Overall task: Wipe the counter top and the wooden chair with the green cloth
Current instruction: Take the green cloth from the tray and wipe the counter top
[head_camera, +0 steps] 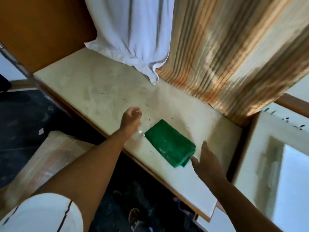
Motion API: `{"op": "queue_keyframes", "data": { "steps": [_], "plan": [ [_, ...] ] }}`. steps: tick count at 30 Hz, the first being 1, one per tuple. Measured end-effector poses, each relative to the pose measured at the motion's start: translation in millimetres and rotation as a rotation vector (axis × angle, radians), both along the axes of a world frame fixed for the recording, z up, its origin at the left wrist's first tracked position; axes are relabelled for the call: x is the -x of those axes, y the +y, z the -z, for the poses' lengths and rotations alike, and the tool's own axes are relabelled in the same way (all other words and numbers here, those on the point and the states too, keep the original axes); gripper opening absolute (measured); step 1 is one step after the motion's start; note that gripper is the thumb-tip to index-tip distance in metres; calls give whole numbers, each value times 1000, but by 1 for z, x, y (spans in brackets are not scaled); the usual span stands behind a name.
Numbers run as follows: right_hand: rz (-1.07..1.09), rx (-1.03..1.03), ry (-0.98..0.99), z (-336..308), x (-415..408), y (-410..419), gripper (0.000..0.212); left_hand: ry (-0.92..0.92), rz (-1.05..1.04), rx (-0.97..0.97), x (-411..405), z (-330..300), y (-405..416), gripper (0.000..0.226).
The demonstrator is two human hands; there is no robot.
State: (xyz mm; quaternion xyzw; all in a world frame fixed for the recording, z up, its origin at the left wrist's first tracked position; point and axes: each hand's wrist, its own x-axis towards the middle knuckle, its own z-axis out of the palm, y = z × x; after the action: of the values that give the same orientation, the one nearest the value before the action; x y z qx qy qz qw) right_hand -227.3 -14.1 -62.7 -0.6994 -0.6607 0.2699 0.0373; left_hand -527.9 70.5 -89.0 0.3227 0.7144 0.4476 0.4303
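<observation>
You are at the counter top [103, 84], pale, dusty and scattered with dark specks, and by the look of it the wiping has not begun. The green cloth [170, 143] lies folded near its front edge, between your 2 hands. The next move calls for closing on the cloth and pressing it flat. Your right hand [207, 162] reaches in, fingers spread and loose, thumb touching the cloth's near corner. Your left hand [131, 118] hovers beside it, blurred, loosely curled, holding nothing.
</observation>
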Motion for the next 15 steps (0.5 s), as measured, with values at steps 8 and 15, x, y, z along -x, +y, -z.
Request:
{"op": "queue_keyframes", "data": {
  "steps": [8,15],
  "plan": [
    [-671,-85,-303,50,37,37,73,1112,316,286,71,100,10,76],
    [-937,-134,-385,95,142,173,71,1153,301,230,72,101,11,72]
  ]
}}
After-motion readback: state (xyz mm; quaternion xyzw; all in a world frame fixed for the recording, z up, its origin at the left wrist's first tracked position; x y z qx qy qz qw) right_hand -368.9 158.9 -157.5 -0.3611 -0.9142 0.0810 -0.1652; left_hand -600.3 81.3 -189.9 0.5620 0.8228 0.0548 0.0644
